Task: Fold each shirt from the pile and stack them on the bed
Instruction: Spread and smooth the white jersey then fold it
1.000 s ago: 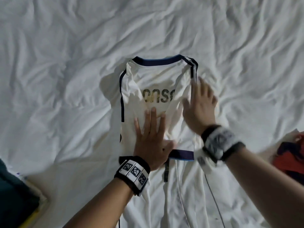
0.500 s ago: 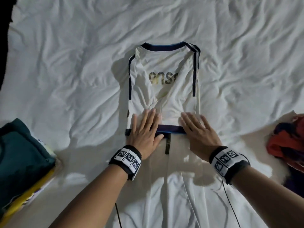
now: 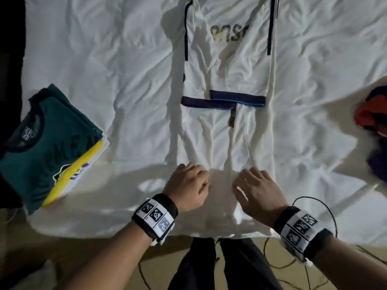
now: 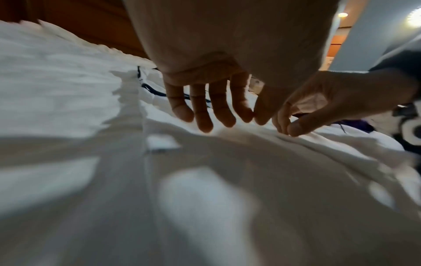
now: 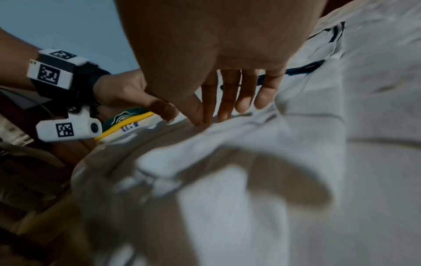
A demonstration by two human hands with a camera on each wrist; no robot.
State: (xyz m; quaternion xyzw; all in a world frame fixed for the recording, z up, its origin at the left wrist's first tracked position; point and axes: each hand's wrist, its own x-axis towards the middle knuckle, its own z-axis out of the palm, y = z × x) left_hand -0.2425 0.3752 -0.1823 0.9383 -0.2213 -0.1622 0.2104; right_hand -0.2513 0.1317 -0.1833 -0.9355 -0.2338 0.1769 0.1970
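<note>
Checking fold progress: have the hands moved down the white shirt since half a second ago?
Yes. Both the left hand and right hand slid from the navy sleeve bands toward the white shirt's near hem.

The bed [image 3: 88, 49] is viewed from above by the head camera, facing forward and down. Close under each palm, low over the white jersey [image 4: 250, 180], the wrist cameras are aimed along the fingers. Both hands are shared by all three views.

Rumpled white bed [image 3: 109, 59], white jersey [image 3: 228, 65] spread centre, folded stack [image 3: 46, 147] left, clothes pile [image 3: 374, 122] right
</note>
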